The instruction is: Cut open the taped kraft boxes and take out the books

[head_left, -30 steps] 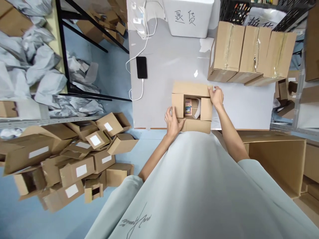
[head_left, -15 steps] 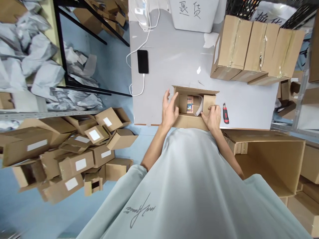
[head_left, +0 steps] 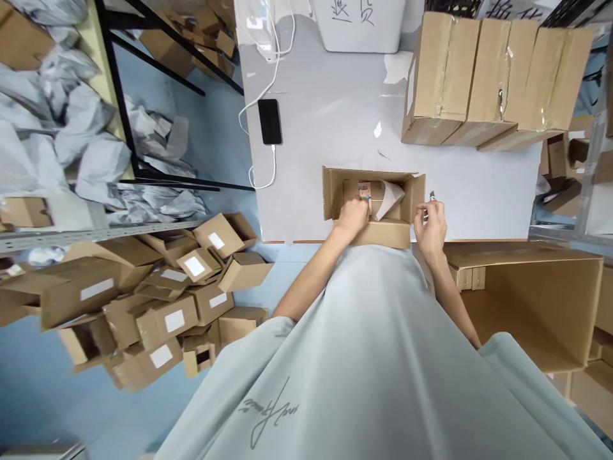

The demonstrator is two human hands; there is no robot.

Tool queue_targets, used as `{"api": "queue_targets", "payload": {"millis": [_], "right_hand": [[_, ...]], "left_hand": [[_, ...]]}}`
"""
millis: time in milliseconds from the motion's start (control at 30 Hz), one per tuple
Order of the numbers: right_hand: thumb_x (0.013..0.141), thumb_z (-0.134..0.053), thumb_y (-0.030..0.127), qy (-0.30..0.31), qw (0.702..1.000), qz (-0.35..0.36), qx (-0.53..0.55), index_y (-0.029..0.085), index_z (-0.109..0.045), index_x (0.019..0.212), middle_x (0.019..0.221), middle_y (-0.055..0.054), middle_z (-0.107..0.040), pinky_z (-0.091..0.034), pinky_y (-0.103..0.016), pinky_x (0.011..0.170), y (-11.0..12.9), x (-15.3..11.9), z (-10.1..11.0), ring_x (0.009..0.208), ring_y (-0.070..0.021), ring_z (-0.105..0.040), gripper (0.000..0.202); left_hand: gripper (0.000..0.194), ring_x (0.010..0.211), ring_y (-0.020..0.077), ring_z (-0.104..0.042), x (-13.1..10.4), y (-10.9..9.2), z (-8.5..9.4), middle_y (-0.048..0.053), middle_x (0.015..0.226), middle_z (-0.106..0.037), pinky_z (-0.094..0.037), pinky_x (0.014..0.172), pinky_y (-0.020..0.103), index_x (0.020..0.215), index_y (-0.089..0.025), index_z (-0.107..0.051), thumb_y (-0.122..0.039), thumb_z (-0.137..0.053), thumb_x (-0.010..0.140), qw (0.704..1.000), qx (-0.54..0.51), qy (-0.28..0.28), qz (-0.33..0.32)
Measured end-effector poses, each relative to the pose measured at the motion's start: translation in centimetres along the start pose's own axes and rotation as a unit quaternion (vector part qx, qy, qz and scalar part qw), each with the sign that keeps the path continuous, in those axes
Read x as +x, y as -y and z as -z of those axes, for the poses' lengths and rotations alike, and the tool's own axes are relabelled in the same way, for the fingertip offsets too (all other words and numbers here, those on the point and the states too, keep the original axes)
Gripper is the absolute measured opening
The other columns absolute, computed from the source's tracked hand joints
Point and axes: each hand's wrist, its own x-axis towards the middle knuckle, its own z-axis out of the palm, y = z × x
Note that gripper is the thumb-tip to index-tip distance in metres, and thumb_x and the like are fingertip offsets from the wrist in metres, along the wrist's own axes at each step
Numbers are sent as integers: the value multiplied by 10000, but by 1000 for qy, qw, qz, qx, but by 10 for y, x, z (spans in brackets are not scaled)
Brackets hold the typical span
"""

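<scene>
An open cardboard box point(head_left: 383, 235) lies at the table's front edge, its flaps spread. Inside are a small pink printed packet point(head_left: 364, 190) and a curled piece of pale paper point(head_left: 389, 199). My left hand point(head_left: 353, 217) reaches into the box with fingers curled at the packet, covering its lower part. Just outside the box's right end is my right hand point(head_left: 431, 229), thumb and fingers bent but apart. It hovers over or touches the utility knife point(head_left: 432, 196), of which only the tip shows; contact cannot be made out.
A phone point(head_left: 270, 121) on a white cable lies to the left. Taped cartons point(head_left: 440, 70) stand at the back right, beside a grey bin point(head_left: 359, 29). A large open carton point(head_left: 531, 306) is below right. Several discarded boxes point(head_left: 167, 319) are piled on the floor at left.
My left hand has moved from the box's left side into it, onto the packet. My right hand has let go of the right flap, now folded outward, and shifted right toward the knife.
</scene>
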Motion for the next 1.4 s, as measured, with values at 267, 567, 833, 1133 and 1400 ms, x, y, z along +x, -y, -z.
{"api": "queue_targets", "payload": {"millis": [267,567,833,1133,1400], "right_hand": [[1091,-410,272,-8,1000,-27,12,245,-718,1157,1212,-130,-671,-630,-393,918,10,-7,-9,1082,-253,-726,317],[1094,-421,243,17,999,-44,8,248,-720,1191,1254,-153,-661,-616,-412,936,3,-4,-5,1120,-281,-722,314],[1062,-489,238,-19,998,-5,56,247,-706,1146,1183,-102,-666,-592,-397,922,-17,1,-8,1014,-241,-706,233],[1075,-543,296,-17,996,52,76,229,-757,1138,1227,-146,-684,-619,-488,985,-9,4,3,1124,-291,-702,233],[1124,-598,538,3,969,69,237,267,-755,1264,1259,-135,-804,-641,-515,1036,57,19,16,1175,-292,-761,343]], "left_hand": [[543,1347,435,-746,104,-27,-19,350,1350,-777,-608,1124,510,1325,5,-787,-87,-886,799,986,74,107,104],[449,1215,444,-800,113,-36,-28,285,1145,-829,-650,1026,509,1203,-36,-836,-123,-949,777,978,101,123,132],[432,1311,408,-747,57,-20,16,286,1347,-795,-598,1072,421,1328,-58,-801,-307,-770,977,986,79,26,142],[221,634,185,-546,-114,-4,89,17,674,-622,-350,660,341,715,-233,-550,-249,-638,917,963,-101,-246,40],[238,602,132,-450,-163,1,105,-38,646,-495,-338,608,301,706,-234,-456,-269,-595,897,903,-245,-344,-82]]}}
